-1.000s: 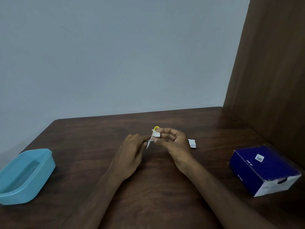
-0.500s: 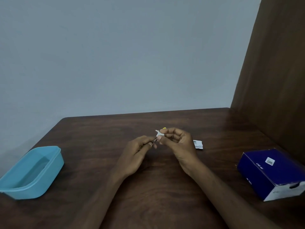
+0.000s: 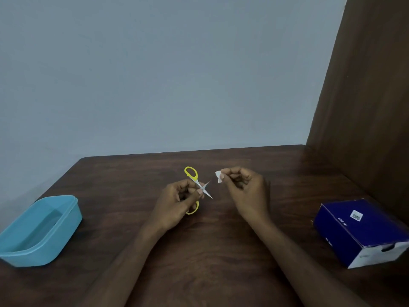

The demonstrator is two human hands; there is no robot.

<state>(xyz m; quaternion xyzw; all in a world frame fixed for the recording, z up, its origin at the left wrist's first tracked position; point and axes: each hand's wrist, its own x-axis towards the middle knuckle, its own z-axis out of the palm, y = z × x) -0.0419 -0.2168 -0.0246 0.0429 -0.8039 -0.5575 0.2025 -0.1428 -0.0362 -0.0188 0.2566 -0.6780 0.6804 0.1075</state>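
Small scissors with yellow handles (image 3: pixel 191 174) are held over the middle of the dark wooden table (image 3: pixel 210 251). My left hand (image 3: pixel 177 204) grips them near the pivot, thumb on top, and the blades are spread open. One handle loop points away from me; the other shows below my fingers. To the right, my right hand (image 3: pixel 244 191) pinches a small white paper piece (image 3: pixel 218 175) between thumb and fingertip. The two hands are apart.
A light blue plastic tub (image 3: pixel 39 231) stands at the table's left edge. A dark blue cardboard box (image 3: pixel 363 229) with a white end lies at the right. A brown wooden panel (image 3: pixel 365 107) walls the right side; a grey wall lies behind.
The hands were together at the paper; now they have parted. My left hand holds the scissors in plain sight, and my right hand has drawn the paper piece to the right. The white packet on the table no longer shows.
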